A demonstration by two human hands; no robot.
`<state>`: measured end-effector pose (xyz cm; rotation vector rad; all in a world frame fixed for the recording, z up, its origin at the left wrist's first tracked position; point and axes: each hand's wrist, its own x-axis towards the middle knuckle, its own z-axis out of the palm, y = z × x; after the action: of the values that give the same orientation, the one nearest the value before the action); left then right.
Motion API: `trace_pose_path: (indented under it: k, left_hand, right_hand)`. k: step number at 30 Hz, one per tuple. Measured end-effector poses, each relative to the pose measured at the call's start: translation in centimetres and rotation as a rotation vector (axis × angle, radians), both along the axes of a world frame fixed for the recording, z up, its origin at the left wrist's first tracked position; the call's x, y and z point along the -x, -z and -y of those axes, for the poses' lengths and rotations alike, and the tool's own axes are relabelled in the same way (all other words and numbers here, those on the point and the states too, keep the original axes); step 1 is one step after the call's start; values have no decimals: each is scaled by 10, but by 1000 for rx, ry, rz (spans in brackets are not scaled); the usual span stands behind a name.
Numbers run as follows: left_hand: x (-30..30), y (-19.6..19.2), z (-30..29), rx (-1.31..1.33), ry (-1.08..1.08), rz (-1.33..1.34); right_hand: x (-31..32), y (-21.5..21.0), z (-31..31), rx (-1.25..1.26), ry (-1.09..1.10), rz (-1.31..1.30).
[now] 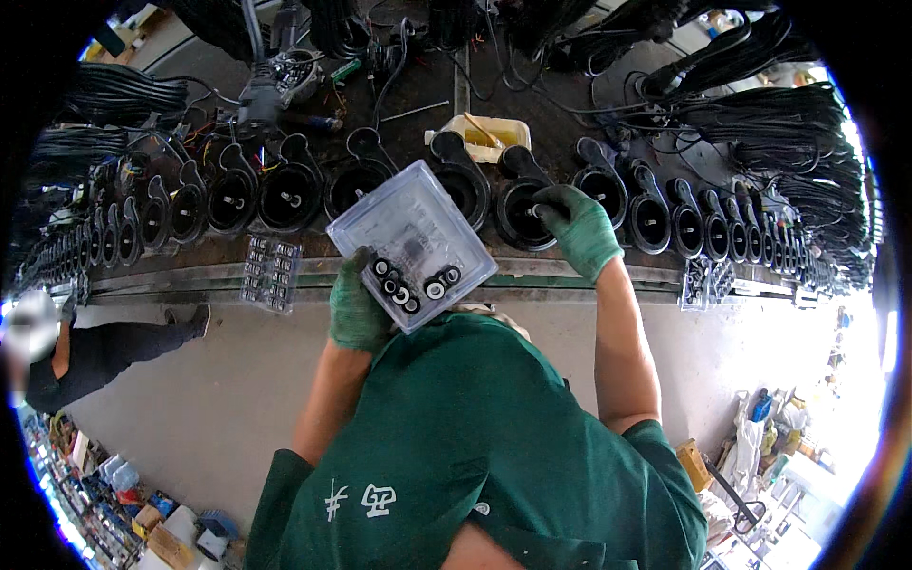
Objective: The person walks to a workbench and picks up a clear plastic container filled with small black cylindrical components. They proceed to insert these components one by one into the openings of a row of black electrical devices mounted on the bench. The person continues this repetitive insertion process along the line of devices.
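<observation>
In a green glove, my left hand [359,306] grips the near left edge of a clear plastic box [432,214], tilted toward me. Several small black-and-silver ring-shaped parts [395,285] have gathered at the box's low side. My right hand [581,228], gloved in green too, reaches with its fingers closed together into a round black housing [524,211] on the bench. Whatever its fingertips hold, if anything, is hidden. Similar black housings [290,198] with looped tops stand in a long row to both sides, many showing a short metal shaft in the middle.
Clear trays of small parts lie at the bench edge, one on the left [271,275] and one on the right [705,283]. Behind the row stands a yellowish tub [486,136] with a brush in it. Bundled black cables [769,128] pile along the back. Another person [104,351] is at far left.
</observation>
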<state>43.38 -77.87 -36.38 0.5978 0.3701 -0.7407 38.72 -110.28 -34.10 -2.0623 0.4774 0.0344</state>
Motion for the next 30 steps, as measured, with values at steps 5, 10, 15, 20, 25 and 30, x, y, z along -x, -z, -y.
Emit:
trace_pose_path:
  k: [5,10,15,20,25,30]
  left_hand:
    - [15,-13,22,5,-45,-34]
    - [18,-17,35,-57,-72,61]
    - [19,-18,43,-67,-77,66]
    - [15,-11,49,-4,-20,24]
    - [19,-9,56,-63,9,-2]
    - [22,-5,65,-38,34,-52]
  right_hand:
    - [-7,33,10,358,-181,82]
    - [-8,30,11,393,-202,143]
    - [13,-13,-9,288,-267,361]
    - [28,-58,-40,491,-839,189]
    - [31,-58,-40,588,-848,139]
    - [42,-42,-19,513,-758,184]
